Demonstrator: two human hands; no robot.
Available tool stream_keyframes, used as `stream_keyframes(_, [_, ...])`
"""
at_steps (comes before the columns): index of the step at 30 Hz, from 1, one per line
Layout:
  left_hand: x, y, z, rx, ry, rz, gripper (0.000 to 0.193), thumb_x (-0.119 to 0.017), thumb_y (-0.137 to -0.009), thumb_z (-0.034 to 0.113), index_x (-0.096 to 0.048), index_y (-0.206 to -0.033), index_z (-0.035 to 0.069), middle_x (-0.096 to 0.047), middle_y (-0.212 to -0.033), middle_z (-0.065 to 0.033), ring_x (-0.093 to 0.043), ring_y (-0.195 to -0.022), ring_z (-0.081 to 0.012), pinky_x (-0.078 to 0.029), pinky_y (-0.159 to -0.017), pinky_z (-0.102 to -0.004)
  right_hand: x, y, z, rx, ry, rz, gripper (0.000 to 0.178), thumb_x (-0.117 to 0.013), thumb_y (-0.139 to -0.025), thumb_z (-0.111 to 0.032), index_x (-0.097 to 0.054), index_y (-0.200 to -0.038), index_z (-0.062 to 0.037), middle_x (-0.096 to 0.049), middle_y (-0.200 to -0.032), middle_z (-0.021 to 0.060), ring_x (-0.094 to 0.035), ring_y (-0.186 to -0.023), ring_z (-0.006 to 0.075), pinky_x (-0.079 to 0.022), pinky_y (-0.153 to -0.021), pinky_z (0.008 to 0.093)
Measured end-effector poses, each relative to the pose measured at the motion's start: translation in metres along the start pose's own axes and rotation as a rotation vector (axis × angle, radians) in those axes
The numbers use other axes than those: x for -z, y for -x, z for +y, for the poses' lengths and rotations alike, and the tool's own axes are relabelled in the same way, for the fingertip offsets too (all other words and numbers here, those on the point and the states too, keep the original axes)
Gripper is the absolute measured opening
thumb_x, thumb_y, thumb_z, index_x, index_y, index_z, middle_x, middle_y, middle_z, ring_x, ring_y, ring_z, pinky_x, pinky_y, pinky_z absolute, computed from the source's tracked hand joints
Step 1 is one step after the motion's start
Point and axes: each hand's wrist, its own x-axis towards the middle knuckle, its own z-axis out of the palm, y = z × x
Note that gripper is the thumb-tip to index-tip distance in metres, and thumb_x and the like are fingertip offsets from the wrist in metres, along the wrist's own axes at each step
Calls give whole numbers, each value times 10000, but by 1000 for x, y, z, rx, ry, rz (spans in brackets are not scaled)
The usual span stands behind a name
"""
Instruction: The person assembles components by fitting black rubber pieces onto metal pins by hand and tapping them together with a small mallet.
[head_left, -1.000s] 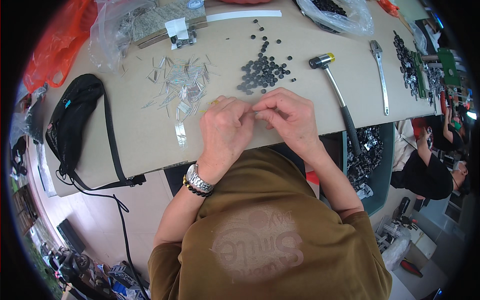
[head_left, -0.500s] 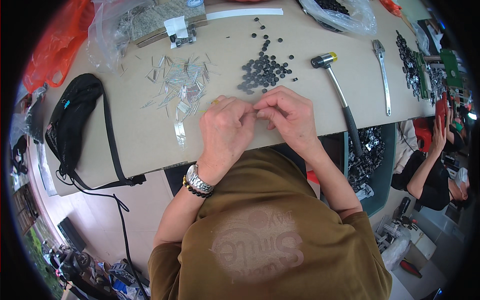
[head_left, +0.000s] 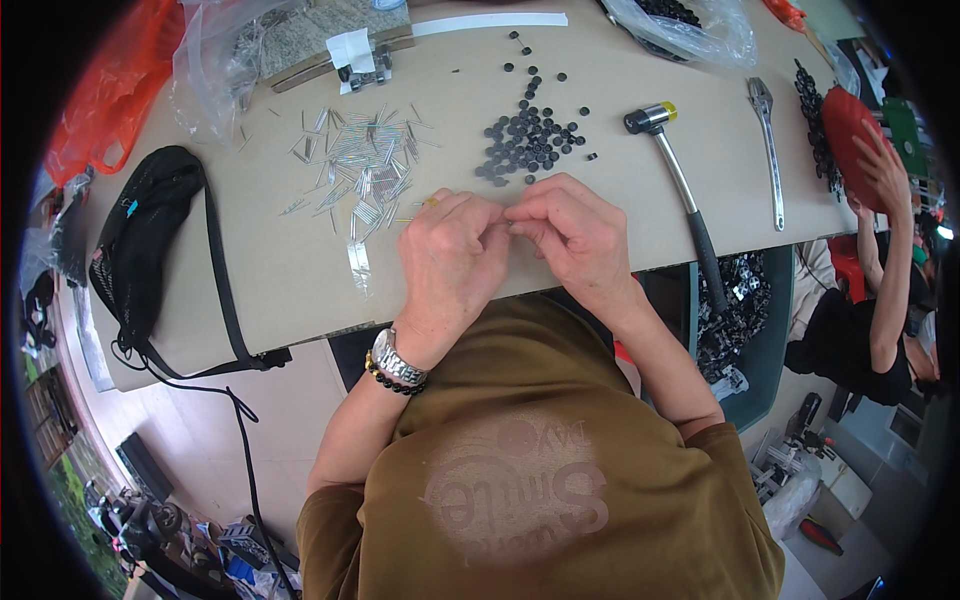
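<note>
At the far left of the table point(head_left: 300, 290) lies a black bag point(head_left: 140, 235) with a long strap. Next to it, a bit further in, is a loose heap of thin shiny metal pins point(head_left: 365, 165). They lie every which way.

The left hand point(head_left: 455, 265) rests near the table's front edge, just below the pins. A silver watch point(head_left: 397, 357) and a bead band sit on its wrist. Its fingers are curled in tight and pinch something very small at the tips. The right hand point(head_left: 575, 235) meets it, fingertip to fingertip, and it too is pinched narrow. The tiny piece between them is mostly hidden, so it is hard to tell just what it is. It is probably one pin and one little black round part.

Just above the hands is a pile of small black round parts point(head_left: 530, 140). To the right lie a hammer point(head_left: 680, 195) with a black grip, and then a silver wrench point(head_left: 768, 150).

To do this step well, the hands should probably stay low and steady on the table. The small piece should be held straight and pushed gently, so it does not slip away. Keeping both piles close helps too.

At the far right, another person's arm point(head_left: 890, 260) reaches up.
</note>
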Motion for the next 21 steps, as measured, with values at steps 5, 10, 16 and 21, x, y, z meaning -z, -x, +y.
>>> stream_keyframes(5, [1,0,0,-10,-15,-14,83,-728,-705,-18,-687,-752,37,-658,-710,-124,-629,-675,-332,-501,-636,-415,6,0,-9,9,86,-53,138,-742,-848,-3,-725,-979,-47,-655,-941,99,-670,-803,276,-555,-702,355])
stream_keyframes(10, [5,2,2,31,17,-24,84,-768,-719,-1,-697,-753,27,-668,-705,-118,-632,-666,-308,-504,-633,-404,37,-3,-14,-57,130,27,235,-753,-844,-21,-712,-1071,-68,-656,-1009,115,-666,-873,307,-552,-751,393])
stream_keyframes(16, [15,3,-2,112,-64,-18,110,-834,-748,22,-746,-812,3,-719,-741,-109,-684,-648,-214,-527,-612,-318,108,16,15,-266,957,176,416,-754,-862,-80,-632,-1259,-51,-610,-1072,154,-591,-990,361,-507,-880,454])
stream_keyframes(21, [16,1,0,135,-58,-9,103,-830,-761,35,-754,-823,3,-730,-757,-106,-696,-652,-185,-533,-613,-302,102,28,29,-184,985,147,347,-661,-926,-37,-627,-1271,-48,-586,-1035,166,-589,-944,374,-508,-833,468])
